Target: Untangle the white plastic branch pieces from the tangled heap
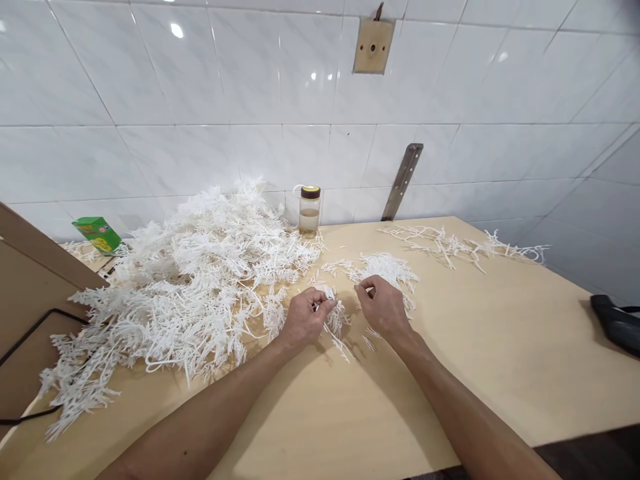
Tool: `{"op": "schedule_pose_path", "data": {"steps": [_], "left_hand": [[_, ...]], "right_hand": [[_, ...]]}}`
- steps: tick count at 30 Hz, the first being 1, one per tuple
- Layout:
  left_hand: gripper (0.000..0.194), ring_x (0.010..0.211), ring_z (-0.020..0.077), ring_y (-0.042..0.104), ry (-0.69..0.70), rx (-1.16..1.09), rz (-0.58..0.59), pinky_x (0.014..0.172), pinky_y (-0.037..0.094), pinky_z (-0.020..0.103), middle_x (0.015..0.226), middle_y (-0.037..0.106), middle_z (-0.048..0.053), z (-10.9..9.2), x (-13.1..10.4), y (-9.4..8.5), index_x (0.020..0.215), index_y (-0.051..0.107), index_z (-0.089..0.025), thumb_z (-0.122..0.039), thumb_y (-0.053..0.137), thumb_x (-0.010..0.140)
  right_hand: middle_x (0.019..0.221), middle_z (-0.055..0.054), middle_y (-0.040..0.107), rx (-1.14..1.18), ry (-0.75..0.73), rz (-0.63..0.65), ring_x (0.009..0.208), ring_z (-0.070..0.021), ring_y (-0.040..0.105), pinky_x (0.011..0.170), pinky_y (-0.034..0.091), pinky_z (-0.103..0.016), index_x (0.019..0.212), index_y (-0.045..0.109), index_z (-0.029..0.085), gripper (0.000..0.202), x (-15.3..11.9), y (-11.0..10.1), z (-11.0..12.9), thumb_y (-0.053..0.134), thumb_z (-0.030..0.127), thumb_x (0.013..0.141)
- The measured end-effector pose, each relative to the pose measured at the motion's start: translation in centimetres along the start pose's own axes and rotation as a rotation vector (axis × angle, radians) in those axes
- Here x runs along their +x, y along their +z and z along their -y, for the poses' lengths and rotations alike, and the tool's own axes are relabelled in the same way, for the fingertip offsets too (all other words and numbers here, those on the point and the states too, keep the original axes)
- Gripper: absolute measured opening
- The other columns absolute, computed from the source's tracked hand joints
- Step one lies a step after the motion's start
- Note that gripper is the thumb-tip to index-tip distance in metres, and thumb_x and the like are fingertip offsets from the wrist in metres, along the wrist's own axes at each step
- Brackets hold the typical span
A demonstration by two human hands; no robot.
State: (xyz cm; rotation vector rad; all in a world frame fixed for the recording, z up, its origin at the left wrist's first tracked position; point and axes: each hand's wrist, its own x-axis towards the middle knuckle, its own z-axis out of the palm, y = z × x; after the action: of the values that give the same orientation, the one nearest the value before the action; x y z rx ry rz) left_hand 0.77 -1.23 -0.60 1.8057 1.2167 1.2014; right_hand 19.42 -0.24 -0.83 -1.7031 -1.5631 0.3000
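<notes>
The left hand (pixel 306 316) pinches a white sprig (pixel 336 316) above the tabletop (pixel 500 333).

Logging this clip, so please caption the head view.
Two bare hands work over white branching plastic sprigs beside a large tangled heap.

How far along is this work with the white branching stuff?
Probably early. The sparse stems and small heap of loose bits look done; the left hand holds a sprig. The big bushy pile looks left to do.

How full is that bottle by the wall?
Partly full: the bottle has liquid inside, with a clear gap between that and the dark lid.
</notes>
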Motion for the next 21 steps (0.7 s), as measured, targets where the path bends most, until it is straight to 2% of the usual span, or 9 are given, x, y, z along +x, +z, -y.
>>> {"op": "schedule_pose_path", "data": {"steps": [4, 9, 14, 18, 21], "left_hand": [[0.03, 0.059, 0.0103, 0.042, -0.121, -0.094, 0.065, 0.058, 0.033, 0.024, 0.06, 0.046, -0.004, 0.2, 0.0, 0.2, 0.062, 0.054, -0.017, -0.04, 0.06, 0.08], [0.036, 0.053, 0.0083, 0.033, -0.23, -0.202, 0.1, 0.053, 0.026, 0.024, 0.054, 0.038, -0.006, 0.7, 0.1, 0.1, 0.061, 0.049, -0.017, -0.046, 0.059, 0.08], [0.037, 0.051, 0.0078, 0.033, -0.258, -0.231, 0.115, 0.051, 0.025, 0.023, 0.053, 0.039, -0.006, 0.7, 0.4, 0.0, 0.061, 0.051, -0.017, -0.048, 0.061, 0.078], [0.035, 0.049, 0.0073, 0.031, -0.284, -0.247, 0.138, 0.049, 0.025, 0.022, 0.051, 0.036, -0.006, 0.3, 0.3, -0.2, 0.061, 0.052, -0.017, -0.046, 0.062, 0.077], [0.033, 0.047, 0.007, 0.03, -0.295, -0.256, 0.16, 0.047, 0.024, 0.022, 0.05, 0.034, -0.007, 0.1, 0.3, -0.4, 0.062, 0.053, -0.017, -0.045, 0.063, 0.076]], "right_hand": [[0.065, -0.002, 0.062, 0.025, -0.047, -0.006, 0.058, -0.018, 0.056, 0.063, 0.041, -0.031, 0.092, 0.064, 0.019, 0.02, 0.2, -0.6, 0.0, 0.051, 0.031, 0.081], [0.055, 0.001, 0.057, -0.01, -0.005, 0.015, 0.052, -0.0168, 0.053, 0.059, 0.039, -0.03, 0.07, 0.055, 0.022, 0.024, -0.2, -0.7, 0.6, 0.056, 0.043, 0.082], [0.052, 0.002, 0.056, -0.039, 0.026, 0.007, 0.051, -0.0166, 0.053, 0.057, 0.039, -0.029, 0.067, 0.053, 0.023, 0.022, 0.0, -1.0, 0.4, 0.059, 0.04, 0.079], [0.071, -0.001, 0.068, -0.017, 0.048, -0.036, 0.06, -0.0176, 0.06, 0.062, 0.043, -0.03, 0.082, 0.057, 0.022, 0.016, 0.6, -1.4, -0.5, 0.061, 0.037, 0.078], [0.079, -0.004, 0.071, -0.052, 0.027, -0.025, 0.062, -0.019, 0.062, 0.067, 0.046, -0.033, 0.1, 0.059, 0.02, 0.025, 1.0, -1.7, -1.3, 0.057, 0.035, 0.081]]}}
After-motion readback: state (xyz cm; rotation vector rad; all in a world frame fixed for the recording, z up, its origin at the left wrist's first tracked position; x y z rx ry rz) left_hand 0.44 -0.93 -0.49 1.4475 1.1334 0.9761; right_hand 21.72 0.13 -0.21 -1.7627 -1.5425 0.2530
